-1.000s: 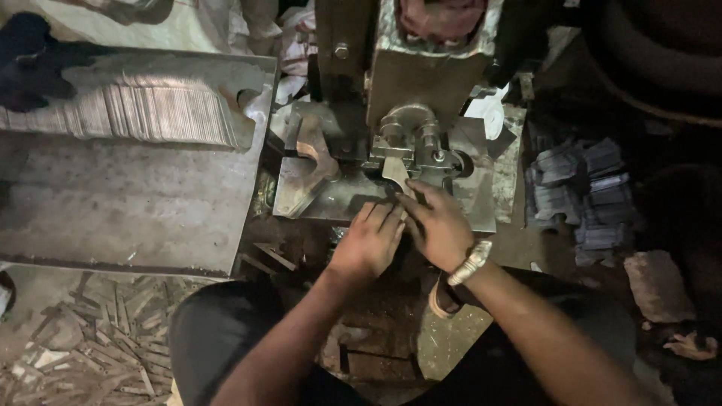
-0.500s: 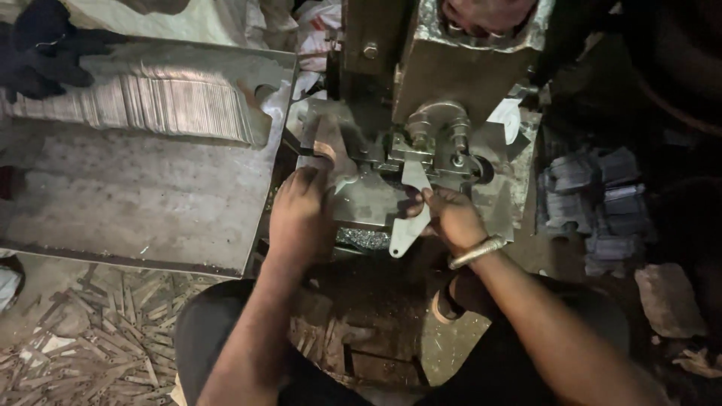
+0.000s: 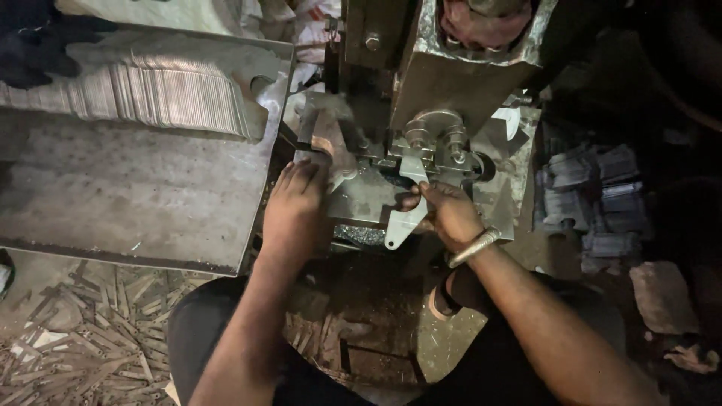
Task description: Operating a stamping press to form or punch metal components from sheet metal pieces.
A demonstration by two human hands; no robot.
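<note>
My right hand [image 3: 450, 214], with a metal bangle at the wrist, grips a flat, pale metal blank [image 3: 407, 218] and holds it against the die of a press machine [image 3: 440, 90]. My left hand [image 3: 295, 207] rests palm down on the press bed [image 3: 361, 199], fingertips touching another flat metal piece [image 3: 331, 146] that lies left of the die. Its fingers are apart and hold nothing. The blank's round lower end sticks out below my right hand.
A grey steel table [image 3: 128, 203] at the left carries a long row of stacked flat blanks [image 3: 143, 98]. Metal strips and offcuts [image 3: 83, 338] litter the floor at lower left. Stacks of dark metal parts [image 3: 594, 195] lie at the right.
One second ago both hands were together below the die. My left hand has since moved left onto the press bed, and my right hand has brought the blank up to the die.
</note>
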